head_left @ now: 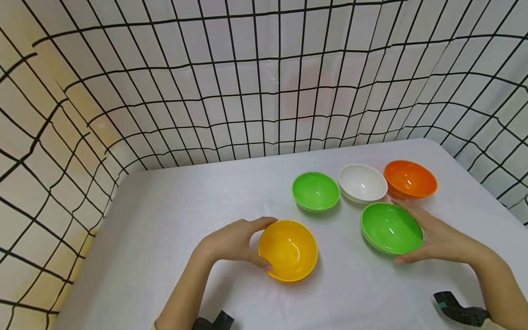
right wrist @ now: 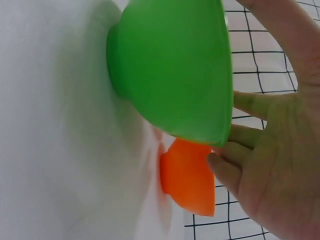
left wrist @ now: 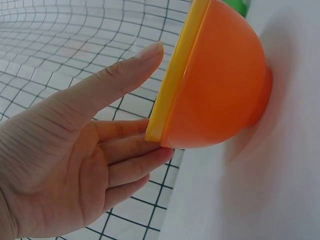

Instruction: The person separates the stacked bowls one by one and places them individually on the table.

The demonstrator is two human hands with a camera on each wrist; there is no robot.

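Note:
My left hand point(head_left: 237, 243) spreads around the left side of a yellow bowl point(head_left: 288, 252), its thumb over the near rim and its fingers by the far rim. In the left wrist view, the yellow bowl sits inside an orange bowl point(left wrist: 220, 85), whose foot is on the table; the thumb stands off the rim. My right hand point(head_left: 443, 233) curves loosely around the right side of a green bowl point(head_left: 392, 228). Its thumb lies just off the near rim, and the fingertips are partly hidden behind the far side. In the right wrist view, the green bowl point(right wrist: 175, 70) stands upright.
Behind the hands, another green bowl point(head_left: 315, 191), a white bowl point(head_left: 363, 183) and an orange bowl point(head_left: 410, 178) stand in a row on the white table point(head_left: 177, 197). A white curtain with a black grid point(head_left: 264, 91) rises beyond the table's back and sides.

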